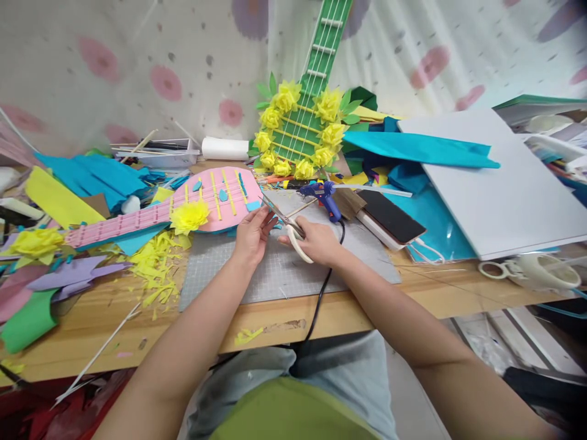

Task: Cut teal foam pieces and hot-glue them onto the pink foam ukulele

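The gridded cutting mat [284, 278] lies before you, the pink paper guitar [229, 192] at its far left corner. Over the mat, your right hand [317, 240], opposite your curled left hand [253, 234], grasps white-handled scissors [284, 217]; whether left fingers pinch anything cannot be told.

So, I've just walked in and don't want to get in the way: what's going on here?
Someone is doing papercraft at a cluttered workbench. Their right hand holds white-handled scissors over a gray cutting mat; their left hand is beside the scissors, though whether it pinches something small is hard to tell. A pink guitar lies to the left, a green guitar stands at the back, and a blue glue gun lies beyond the right hand.
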Tool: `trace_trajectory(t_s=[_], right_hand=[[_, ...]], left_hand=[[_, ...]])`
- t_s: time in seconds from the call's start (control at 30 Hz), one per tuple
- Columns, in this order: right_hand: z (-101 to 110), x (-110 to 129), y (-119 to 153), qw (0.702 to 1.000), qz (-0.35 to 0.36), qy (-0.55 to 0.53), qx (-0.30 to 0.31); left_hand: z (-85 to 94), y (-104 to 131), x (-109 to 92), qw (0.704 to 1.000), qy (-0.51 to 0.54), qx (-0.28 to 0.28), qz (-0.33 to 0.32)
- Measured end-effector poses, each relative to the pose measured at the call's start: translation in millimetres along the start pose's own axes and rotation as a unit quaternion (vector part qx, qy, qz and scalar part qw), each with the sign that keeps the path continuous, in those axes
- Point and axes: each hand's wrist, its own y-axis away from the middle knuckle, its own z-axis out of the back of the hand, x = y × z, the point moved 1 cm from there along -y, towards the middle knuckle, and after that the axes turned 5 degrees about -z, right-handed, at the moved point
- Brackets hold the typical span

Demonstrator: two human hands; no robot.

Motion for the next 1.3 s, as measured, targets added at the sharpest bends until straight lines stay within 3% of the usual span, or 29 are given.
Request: trace_trajectory(t_s=[0.87, 1.3], right_hand=[[4.7, -1.4, 0.3, 1.0, -0.015, 0.008, 0.011], [0.3, -8.1, -2.7, 0.996, -0.01, -0.09, -0.021]], left_hand=[[0.9, -0.6, -3.2, 1.0, -0.012, 0.008, 0.003], [-1.9, 1.7, -6.1, 0.999, -0.041, -0.009, -0.006]])
